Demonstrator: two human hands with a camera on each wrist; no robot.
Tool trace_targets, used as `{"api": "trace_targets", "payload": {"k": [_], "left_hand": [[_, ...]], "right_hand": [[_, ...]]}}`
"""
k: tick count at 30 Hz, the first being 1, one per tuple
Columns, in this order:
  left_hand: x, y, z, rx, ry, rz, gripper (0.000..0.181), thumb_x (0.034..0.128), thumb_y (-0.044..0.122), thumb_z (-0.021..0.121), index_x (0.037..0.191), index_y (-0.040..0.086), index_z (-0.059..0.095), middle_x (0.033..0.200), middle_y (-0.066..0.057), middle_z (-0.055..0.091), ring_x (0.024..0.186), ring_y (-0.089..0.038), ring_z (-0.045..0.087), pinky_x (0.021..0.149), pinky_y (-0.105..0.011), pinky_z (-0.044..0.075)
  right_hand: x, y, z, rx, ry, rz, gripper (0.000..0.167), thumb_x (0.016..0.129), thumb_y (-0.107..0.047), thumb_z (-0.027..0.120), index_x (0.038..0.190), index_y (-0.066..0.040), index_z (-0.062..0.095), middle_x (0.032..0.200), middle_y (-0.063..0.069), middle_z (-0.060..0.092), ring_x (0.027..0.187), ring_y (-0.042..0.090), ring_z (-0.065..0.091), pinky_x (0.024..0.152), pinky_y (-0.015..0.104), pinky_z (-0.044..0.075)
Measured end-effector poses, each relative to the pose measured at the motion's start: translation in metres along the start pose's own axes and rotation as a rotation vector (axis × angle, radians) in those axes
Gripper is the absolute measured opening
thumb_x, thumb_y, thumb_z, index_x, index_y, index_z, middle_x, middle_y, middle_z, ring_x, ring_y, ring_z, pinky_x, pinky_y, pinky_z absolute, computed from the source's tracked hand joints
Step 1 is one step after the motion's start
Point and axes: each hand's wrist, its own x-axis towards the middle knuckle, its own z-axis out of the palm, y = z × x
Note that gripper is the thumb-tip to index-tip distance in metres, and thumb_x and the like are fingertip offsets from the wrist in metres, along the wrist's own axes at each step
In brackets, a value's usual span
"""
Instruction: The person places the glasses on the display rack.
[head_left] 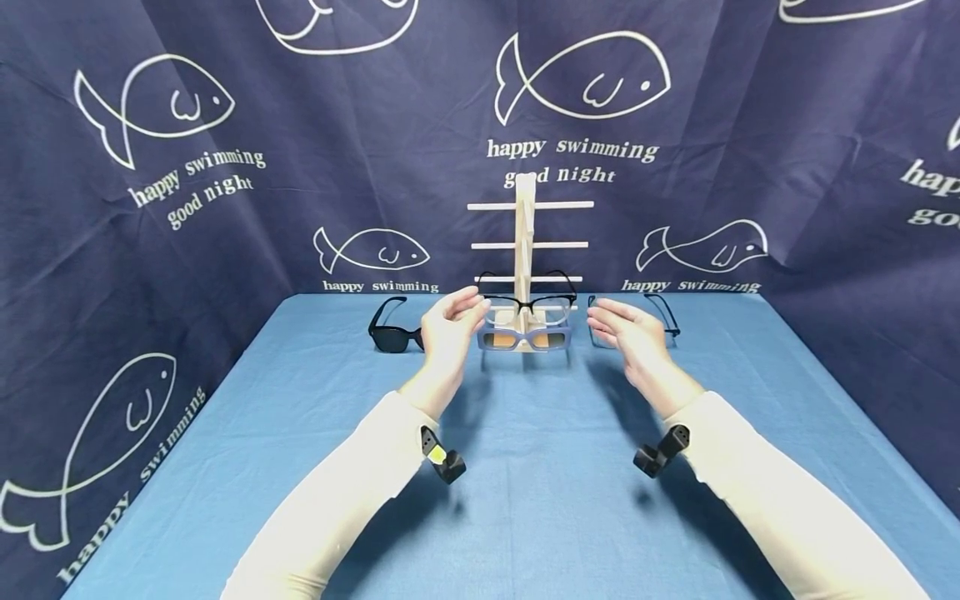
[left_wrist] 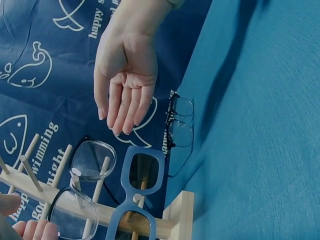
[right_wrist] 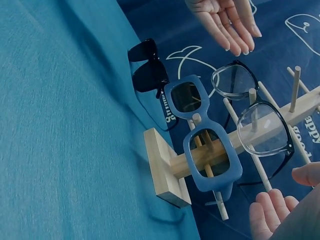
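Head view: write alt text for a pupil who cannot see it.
A left hand and right hand flank a pale wooden stand holding clear black-rimmed glasses above blue-framed sunglasses. Black sunglasses and thin dark-framed glasses rest on the blue cloth.

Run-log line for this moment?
left hand: open, empty; right hand: open, empty; clear black-topped glasses: on pale wooden rack, above thick blue-framed sunglasses; black sunglasses: on blue cloth, left of rack

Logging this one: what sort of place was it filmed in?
Probably a staged filming booth: dark blue fish-print cloth hangs around three sides of a blue-covered table bearing a wooden glasses stand.
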Motion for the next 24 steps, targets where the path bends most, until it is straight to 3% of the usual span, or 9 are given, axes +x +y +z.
{"api": "trace_targets", "payload": {"k": [7,16,24], "left_hand": [[-0.005,0.002,0.006,-0.018,-0.021,-0.012,0.033,0.0831,0.001,0.073,0.115,-0.001,0.067,0.106,-0.018,0.071,0.079,-0.008,0.067,0.091,-0.044,0.058],[-0.011,0.003,0.017,-0.057,-0.053,-0.048,0.034,0.0835,-0.002,0.071,0.117,-0.003,0.065,0.107,-0.021,0.070,0.076,-0.006,0.066,0.085,-0.035,0.060],[-0.015,0.002,0.025,-0.038,-0.086,-0.057,0.034,0.0835,-0.002,0.071,0.117,-0.002,0.066,0.106,-0.019,0.071,0.078,-0.006,0.066,0.089,-0.038,0.059]], "right_hand": [[-0.002,-0.005,-0.008,-0.010,0.018,0.015,0.034,0.091,-0.007,0.065,0.123,0.000,0.054,0.077,-0.012,0.073,0.076,0.002,0.070,0.078,0.017,0.058],[-0.003,-0.011,-0.019,0.024,0.000,0.002,0.012,0.090,-0.006,0.067,0.098,-0.014,0.063,0.078,-0.011,0.074,0.076,0.003,0.070,0.073,0.016,0.059],[-0.004,-0.012,-0.031,0.044,0.013,-0.017,0.015,0.090,-0.004,0.067,0.088,-0.020,0.067,0.078,-0.011,0.074,0.074,0.002,0.070,0.072,0.015,0.058]]}}
